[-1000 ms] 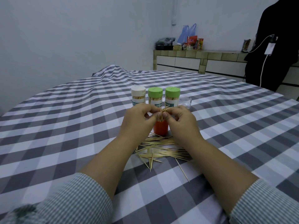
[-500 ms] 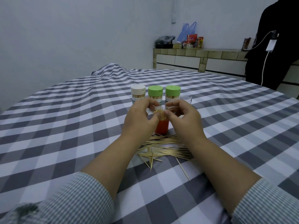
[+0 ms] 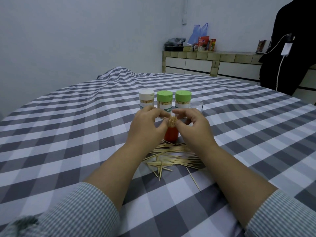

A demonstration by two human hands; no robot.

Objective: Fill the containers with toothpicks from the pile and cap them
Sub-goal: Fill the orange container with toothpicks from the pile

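Head view, toothpick bundle (image 3: 172,121) pinched between both hands' fingers (image 3: 164,115), above orange container (image 3: 171,137)

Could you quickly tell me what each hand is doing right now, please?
Left hand: fingers pinching the toothpick bundle above the red container.
Right hand: fingers curled, thumb against the same bundle.

At the frame's centre, the left hand (image 3: 147,125) and the right hand (image 3: 193,125) pinch a bundle of toothpicks (image 3: 172,121) standing upright in an orange container (image 3: 171,136). Just below it, a loose pile of toothpicks (image 3: 172,156) lies on the checked surface (image 3: 68,134). Above the hands stand three capped containers in a row: one white-capped (image 3: 146,100), two green-capped (image 3: 164,101) (image 3: 183,100), with a clear cap (image 3: 196,106) to their right.
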